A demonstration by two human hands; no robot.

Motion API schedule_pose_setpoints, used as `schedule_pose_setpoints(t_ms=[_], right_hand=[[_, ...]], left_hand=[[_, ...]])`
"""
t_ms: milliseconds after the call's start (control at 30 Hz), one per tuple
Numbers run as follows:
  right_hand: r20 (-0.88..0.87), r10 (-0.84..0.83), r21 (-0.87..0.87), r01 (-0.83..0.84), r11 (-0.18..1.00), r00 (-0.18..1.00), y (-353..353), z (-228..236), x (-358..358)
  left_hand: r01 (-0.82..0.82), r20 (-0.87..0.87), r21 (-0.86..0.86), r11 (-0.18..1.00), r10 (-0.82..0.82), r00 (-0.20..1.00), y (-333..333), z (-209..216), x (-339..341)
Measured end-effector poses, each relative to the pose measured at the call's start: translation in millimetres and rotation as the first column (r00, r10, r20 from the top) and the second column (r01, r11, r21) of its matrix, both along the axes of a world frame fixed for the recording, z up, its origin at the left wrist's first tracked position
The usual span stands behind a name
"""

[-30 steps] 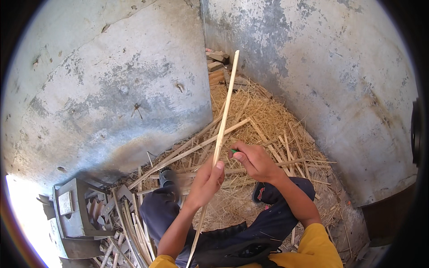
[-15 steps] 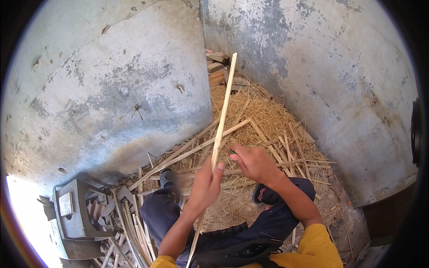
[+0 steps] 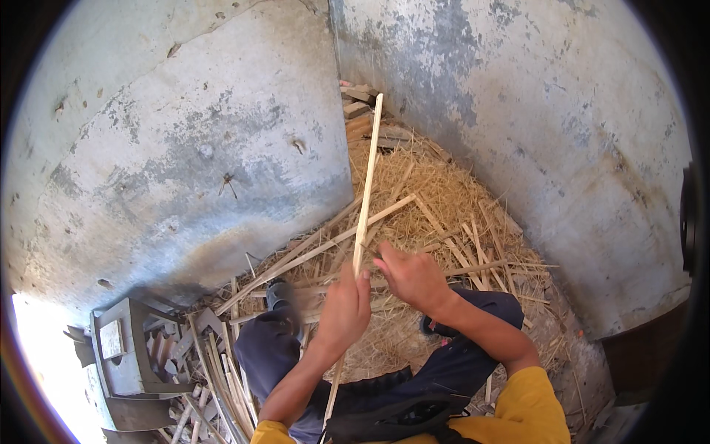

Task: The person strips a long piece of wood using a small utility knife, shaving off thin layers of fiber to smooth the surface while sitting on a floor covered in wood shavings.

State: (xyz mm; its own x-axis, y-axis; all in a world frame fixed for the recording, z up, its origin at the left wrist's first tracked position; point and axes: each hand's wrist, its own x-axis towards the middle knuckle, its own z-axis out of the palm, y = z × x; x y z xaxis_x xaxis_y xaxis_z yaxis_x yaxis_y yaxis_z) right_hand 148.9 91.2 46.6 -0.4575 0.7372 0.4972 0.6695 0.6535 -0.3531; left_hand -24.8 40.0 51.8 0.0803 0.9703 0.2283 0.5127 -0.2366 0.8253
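A long, pale strip of split wood or bamboo point(image 3: 370, 170) runs from near my lap up toward the corner, slanting a little right at its far end. My left hand point(image 3: 344, 311) is closed around it at mid-length, the thumb lying along its side. Just to the right, my right hand point(image 3: 416, 280) is closed, its fingertips beside the strip above my left hand. Something small and thin seems to be in those fingers; they hide most of it. Below my left hand the strip continues down to my lap.
Straw-like shavings point(image 3: 436, 192) and loose strips point(image 3: 481, 255) cover the floor in the corner between two peeling walls point(image 3: 244, 126). Bricks point(image 3: 359, 95) lie at the back. A grey metal frame point(image 3: 122, 355) and scrap wood stand left of my knees.
The strip's far end has swung slightly left and down. My right hand has moved a little down and left, and the green bit at its fingers no longer shows.
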Motion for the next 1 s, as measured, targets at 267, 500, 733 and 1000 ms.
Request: schedule_pose_setpoints(t_ms=[267,500,733,1000], right_hand=[[0.077,0.047,-0.158,-0.034,0.987,0.996,10,5,7],[-0.182,0.228,-0.262,-0.271,0.926,0.956,35,-2,14],[-0.758,0.074,-0.415,-0.567,0.711,0.648,29,8,24],[-0.811,-0.093,-0.456,-0.524,0.719,0.578,26,8,11]], left_hand=[[-0.053,-0.050,-0.025,0.998,0.052,0.997,-1,-7,2],[0.131,0.312,-0.194,0.972,-0.065,0.948,13,-15,-12],[0.346,0.574,-0.288,0.893,-0.127,0.809,20,-12,-17],[0.487,0.718,-0.390,0.782,-0.074,0.693,18,-8,-16]])
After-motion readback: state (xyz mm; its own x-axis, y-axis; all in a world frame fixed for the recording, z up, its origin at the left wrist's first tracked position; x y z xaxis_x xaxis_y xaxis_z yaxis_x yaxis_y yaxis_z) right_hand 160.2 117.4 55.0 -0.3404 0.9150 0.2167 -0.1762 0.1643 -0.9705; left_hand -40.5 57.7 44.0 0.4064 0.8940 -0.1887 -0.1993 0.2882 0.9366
